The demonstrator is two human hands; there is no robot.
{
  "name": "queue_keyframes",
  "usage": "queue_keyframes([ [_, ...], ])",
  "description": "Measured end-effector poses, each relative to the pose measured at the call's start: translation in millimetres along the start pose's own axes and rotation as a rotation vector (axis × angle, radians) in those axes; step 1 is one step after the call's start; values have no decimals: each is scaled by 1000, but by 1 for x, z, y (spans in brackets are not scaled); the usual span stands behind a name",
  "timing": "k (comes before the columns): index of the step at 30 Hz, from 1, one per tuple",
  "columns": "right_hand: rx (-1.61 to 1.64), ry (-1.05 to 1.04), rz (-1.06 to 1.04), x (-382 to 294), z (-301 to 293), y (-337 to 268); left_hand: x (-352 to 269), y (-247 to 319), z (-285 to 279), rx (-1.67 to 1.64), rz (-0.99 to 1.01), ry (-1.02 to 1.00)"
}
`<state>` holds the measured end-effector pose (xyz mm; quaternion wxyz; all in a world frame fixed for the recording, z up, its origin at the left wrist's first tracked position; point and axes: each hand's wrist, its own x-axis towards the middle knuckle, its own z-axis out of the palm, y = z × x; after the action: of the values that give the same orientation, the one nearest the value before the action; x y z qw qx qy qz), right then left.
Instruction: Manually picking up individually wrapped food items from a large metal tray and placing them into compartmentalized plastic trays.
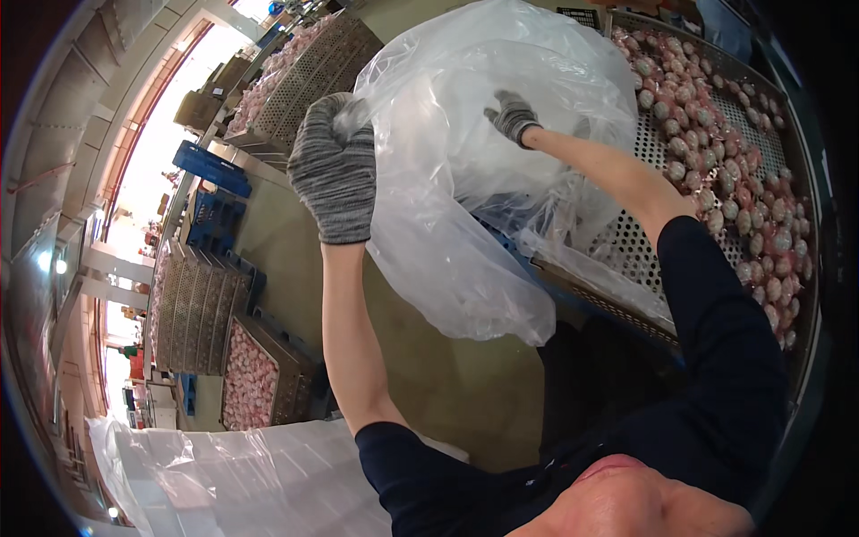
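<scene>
My left hand [335,168], in a grey knitted glove, is closed on a gathered edge of a large clear plastic bag [409,154]. The bag hangs loosely in front of me, and its lower end droops over the floor. My right hand [513,119], gloved the same way, has its fingers apart against the whitish film in the middle of the bag. Whether it is inside the bag or only in front of it, I cannot tell. To the right, a perforated metal tray [765,134] carries many egg-shaped pieces [711,154] in clear and pinkish wrapping. Part of the bag lies over its near corner.
Stacked perforated metal trays [315,74] hold wrapped pieces at the upper left; another stack [201,309] and a filled tray [251,382] stand at left. Blue plastic pallets [215,221] are beside them. Plastic-covered white goods [255,483] lie at the lower left. Greenish floor [429,389] shows between.
</scene>
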<state>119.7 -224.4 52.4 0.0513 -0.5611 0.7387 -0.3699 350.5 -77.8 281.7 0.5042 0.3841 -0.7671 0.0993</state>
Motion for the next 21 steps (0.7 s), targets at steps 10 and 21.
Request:
queue_keyframes([
  [10, -580, -81, -590, 55, -79, 3, 7, 8, 15, -316, 4, 178],
  [21, -640, -147, -636, 29, -140, 16, -10, 17, 19, -344, -48, 78],
])
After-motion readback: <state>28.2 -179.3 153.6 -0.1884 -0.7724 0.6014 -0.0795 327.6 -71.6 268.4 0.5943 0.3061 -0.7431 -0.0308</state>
